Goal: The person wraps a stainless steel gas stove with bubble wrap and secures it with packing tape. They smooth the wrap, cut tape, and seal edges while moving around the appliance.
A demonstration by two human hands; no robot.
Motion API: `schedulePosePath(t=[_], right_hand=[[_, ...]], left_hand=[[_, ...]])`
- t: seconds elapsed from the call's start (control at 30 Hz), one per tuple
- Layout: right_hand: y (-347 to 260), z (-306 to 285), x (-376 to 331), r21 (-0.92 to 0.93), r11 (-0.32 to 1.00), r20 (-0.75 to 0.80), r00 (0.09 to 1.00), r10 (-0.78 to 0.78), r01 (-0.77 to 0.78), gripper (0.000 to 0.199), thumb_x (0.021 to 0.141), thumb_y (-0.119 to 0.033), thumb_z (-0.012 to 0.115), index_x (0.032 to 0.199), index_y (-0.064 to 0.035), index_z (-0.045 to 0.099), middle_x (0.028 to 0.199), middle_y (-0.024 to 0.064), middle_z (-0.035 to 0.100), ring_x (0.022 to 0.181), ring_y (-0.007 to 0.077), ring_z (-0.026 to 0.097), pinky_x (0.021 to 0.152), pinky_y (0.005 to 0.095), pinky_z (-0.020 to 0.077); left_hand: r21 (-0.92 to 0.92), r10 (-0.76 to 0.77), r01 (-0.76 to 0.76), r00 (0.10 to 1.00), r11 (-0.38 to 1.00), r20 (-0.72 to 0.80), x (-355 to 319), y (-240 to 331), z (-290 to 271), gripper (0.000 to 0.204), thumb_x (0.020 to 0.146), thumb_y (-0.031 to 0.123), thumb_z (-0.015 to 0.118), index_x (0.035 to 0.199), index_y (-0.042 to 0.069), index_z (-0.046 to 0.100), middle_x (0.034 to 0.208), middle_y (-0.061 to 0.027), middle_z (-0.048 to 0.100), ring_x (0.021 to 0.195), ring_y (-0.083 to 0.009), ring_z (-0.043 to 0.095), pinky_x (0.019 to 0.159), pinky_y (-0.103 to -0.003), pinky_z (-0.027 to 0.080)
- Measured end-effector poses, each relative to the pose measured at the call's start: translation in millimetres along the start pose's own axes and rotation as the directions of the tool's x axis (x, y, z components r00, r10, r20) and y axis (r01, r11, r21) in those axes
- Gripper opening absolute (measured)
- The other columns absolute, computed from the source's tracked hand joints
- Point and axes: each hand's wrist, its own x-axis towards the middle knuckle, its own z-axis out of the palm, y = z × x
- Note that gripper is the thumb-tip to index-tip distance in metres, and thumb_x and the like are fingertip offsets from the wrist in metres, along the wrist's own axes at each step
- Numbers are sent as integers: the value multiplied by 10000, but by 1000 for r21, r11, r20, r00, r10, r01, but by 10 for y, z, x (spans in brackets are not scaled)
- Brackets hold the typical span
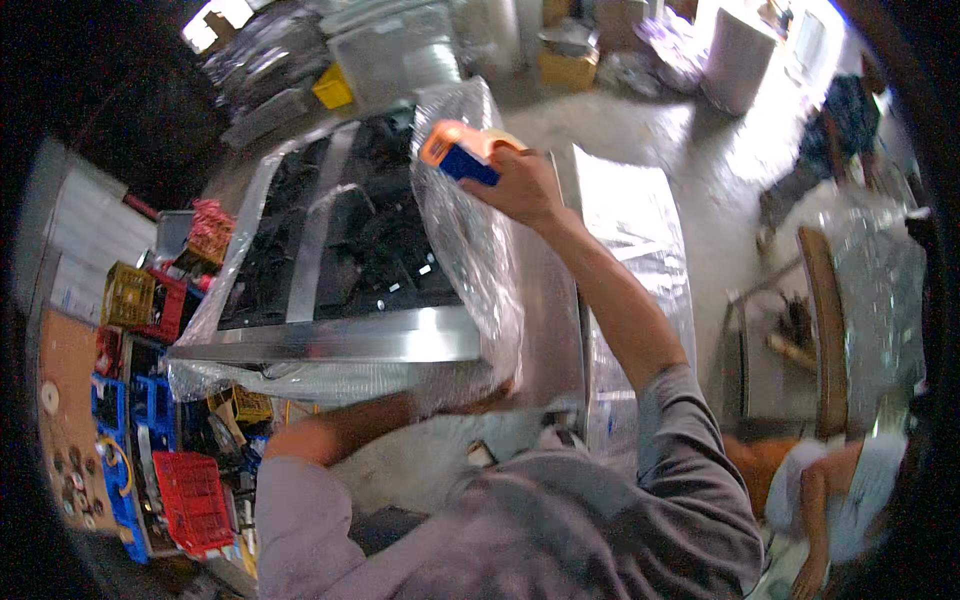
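Observation:
Before me stands a gas range [355,225] with black burner grates and a stainless front edge. Clear bubble wrap [470,240] is draped around its sides, leaving the top bare. Over the far right corner, my right hand [522,187] is closed around an orange and blue tape dispenser [463,152]. My left arm reaches across below the steel front, and my left hand [488,402] is at the wrap by the near right corner. Its fingers are dim and partly hidden, so their grip does not show.
A flat silvery-wrapped piece [630,215] lies right of the range. To the left are a red basket [192,500], a yellow crate [130,295] and a shelf. Another person [830,490] is at lower right, near a brown-edged frame [822,330]. A large roll [740,60] stands behind.

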Motion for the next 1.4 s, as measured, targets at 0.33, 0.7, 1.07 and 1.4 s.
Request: schedulePosePath(t=[0.33,0.7,1.07,1.4], right_hand=[[-414,-267,-4024,476,359,219,504,835,-803,617,838,-443,747,1205,28,591,1027,147,685,908,218,669,804,356,534],[-2094,1062,-3699,-443,795,56,872,487,-415,377,866,-358,651,937,3,569,659,136,661,624,305,676,925,415,445],[-2192,1072,-3265,-411,518,-82,596,798,-750,672,856,-495,630,1058,144,571,656,155,674,654,294,698,1040,415,353],[-1962,958,-3532,-483,438,-75,534,842,-758,602,783,-474,669,1026,76,633,821,167,715,795,292,714,861,406,509]], left_hand=[[-583,-113,-11,978,813,-176,-39,-638,131,441,825,284,563,1143,-16,615,1130,-148,597,1108,-345,535,969,-518,430],[-914,-558,16,796,406,-234,138,-208,300,234,761,215,580,864,10,624,888,-130,569,994,-296,551,1005,-437,395],[-817,-445,96,871,568,-207,74,-410,200,227,810,192,584,961,49,675,971,-90,604,1085,-231,538,1059,-393,351],[-830,-391,91,906,550,-160,1,-432,162,246,837,190,567,1014,56,674,1018,-83,611,1131,-230,526,1097,-397,309]])
